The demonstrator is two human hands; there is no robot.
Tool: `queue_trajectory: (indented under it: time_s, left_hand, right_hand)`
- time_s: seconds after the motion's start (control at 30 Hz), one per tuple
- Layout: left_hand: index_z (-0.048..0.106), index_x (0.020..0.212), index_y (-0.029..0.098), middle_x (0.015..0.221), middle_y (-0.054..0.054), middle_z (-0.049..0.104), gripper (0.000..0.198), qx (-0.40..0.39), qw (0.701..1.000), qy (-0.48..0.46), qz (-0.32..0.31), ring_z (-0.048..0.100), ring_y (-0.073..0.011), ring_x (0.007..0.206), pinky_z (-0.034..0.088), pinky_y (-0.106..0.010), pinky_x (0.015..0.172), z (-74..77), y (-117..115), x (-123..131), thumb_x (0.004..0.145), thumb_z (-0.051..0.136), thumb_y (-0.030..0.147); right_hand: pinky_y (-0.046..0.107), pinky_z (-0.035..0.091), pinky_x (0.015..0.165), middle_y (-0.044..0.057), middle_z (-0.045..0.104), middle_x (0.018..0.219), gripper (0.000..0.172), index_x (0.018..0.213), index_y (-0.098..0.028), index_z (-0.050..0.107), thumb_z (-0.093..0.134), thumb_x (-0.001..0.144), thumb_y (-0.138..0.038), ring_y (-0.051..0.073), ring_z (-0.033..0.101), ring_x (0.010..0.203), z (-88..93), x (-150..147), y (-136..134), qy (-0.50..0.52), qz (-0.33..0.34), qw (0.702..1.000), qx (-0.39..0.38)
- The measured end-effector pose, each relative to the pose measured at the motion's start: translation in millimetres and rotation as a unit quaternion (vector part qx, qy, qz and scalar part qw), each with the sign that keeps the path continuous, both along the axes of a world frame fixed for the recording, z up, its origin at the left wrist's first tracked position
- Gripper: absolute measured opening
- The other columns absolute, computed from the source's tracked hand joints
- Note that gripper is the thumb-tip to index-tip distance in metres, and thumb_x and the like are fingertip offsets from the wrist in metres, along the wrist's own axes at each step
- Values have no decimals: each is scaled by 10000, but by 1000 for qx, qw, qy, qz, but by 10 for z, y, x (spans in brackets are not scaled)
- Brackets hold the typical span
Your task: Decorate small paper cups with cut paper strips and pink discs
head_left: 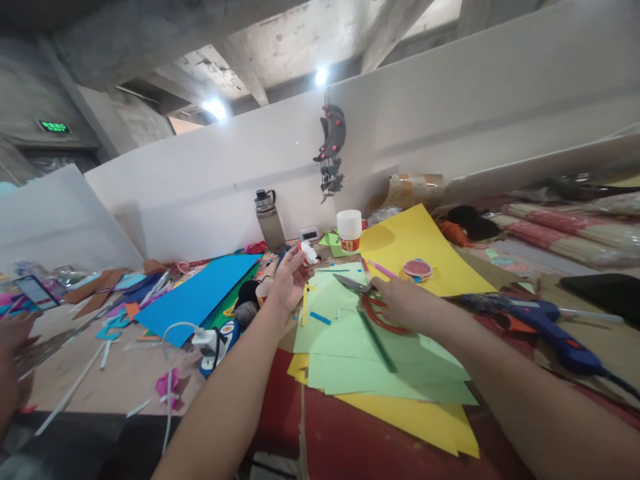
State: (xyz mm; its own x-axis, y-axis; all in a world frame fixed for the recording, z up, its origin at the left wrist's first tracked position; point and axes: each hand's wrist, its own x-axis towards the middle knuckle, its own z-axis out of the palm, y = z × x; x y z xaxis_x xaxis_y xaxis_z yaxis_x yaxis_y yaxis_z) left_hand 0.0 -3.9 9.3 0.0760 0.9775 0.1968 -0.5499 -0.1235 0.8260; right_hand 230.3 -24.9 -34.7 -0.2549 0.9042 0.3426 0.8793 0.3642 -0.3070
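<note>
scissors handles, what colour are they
Orange-red; the scissors handles show best in the head view.

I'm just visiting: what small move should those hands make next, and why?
Bringing the scissors closer to the small white-and-red piece seems sensible: the left hand holds that piece up, and the right hand appears to hold the scissors, blades pointing roughly its way, with a gap between.
</note>
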Motion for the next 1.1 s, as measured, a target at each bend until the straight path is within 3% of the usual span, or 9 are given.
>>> queue_trajectory:
  time_s: [0.13, 0.23, 0.4, 0.53, 0.63, 0.77, 0.83, 0.93, 1.1]
  left_hand:
    - [630, 1001, 173, 771, 14, 654, 399, -1, 998, 63, -11, 598, -83, 627, 420, -187, 534, 15, -11, 6, 648, 780, 285]
    - [630, 978, 166, 749, 3, 651, 375, 0, 996, 87, -32, 605, -95, 624, 410, -187, 515, 4, -16, 24, 664, 767, 318]
    - [627, 923, 153, 735, -27, 669, 340, -8, 996, 65, -65, 635, -134, 637, 427, -211, 515, -12, -33, 61, 695, 737, 381]
    - [624, 903, 157, 741, -31, 668, 369, -8, 997, 49, -57, 631, -136, 634, 404, -209, 498, 6, -58, 90, 679, 741, 427]
    - [637, 897, 154, 740, -24, 649, 378, 1, 996, 73, -51, 598, -110, 610, 372, -199, 484, 6, -57, 91, 680, 733, 448]
    - [642, 1032, 176, 838, -21, 652, 436, 12, 981, 190, -32, 574, -89, 645, 394, -201, 548, -5, -57, 58, 687, 729, 427]
    - [626, 1103, 180, 980, -52, 660, 494, 43, 954, 295, -40, 595, -116, 756, 430, -224, 643, 2, -68, 34, 682, 736, 413]
    - [625, 1130, 178, 1125, -87, 638, 538, 106, 885, 449, -63, 593, -167, 888, 447, -269, 740, 30, -94, 12, 658, 751, 405]
    - [668, 1055, 199, 1053, -58, 673, 512, 172, 765, 615, -81, 599, -200, 892, 458, -299, 762, 65, -142, 51, 605, 769, 420]
  right_hand:
    - [267, 358, 576, 123, 670, 859, 390, 1135, -141, 569, 589, 763, -256, 230, 629, 751, 228, -59, -67, -40, -40, 994, -89]
    - [266, 343, 577, 143, 659, 930, 383, 1139, -143, 547, 574, 776, -264, 253, 630, 831, 308, -75, -84, -48, -65, 992, -95]
    - [251, 358, 558, 116, 668, 900, 466, 1199, -157, 503, 573, 755, -279, 224, 623, 775, 268, -133, -73, 45, -68, 990, -118]
    - [234, 384, 580, 54, 683, 851, 457, 1262, -226, 487, 526, 811, -287, 181, 619, 727, 252, -177, -91, 130, -15, 988, -86]
    - [243, 399, 633, 72, 691, 973, 422, 1223, -245, 553, 525, 801, -240, 204, 632, 838, 253, -164, -89, 103, -11, 993, -55]
    - [273, 390, 623, 121, 689, 1012, 487, 1228, -217, 571, 571, 742, -245, 254, 638, 870, 280, -133, -83, 29, -70, 994, -80]
    - [278, 380, 592, 120, 697, 960, 438, 1165, -227, 615, 588, 736, -308, 262, 642, 832, 309, -126, -95, -4, -88, 990, -113]
    - [278, 373, 577, 115, 701, 909, 376, 1094, -238, 653, 591, 743, -356, 257, 645, 805, 351, -127, -129, -21, -88, 987, -131]
    - [287, 386, 583, 123, 705, 880, 371, 1040, -220, 668, 529, 796, -462, 259, 646, 811, 334, -130, -138, -39, -82, 988, -126]
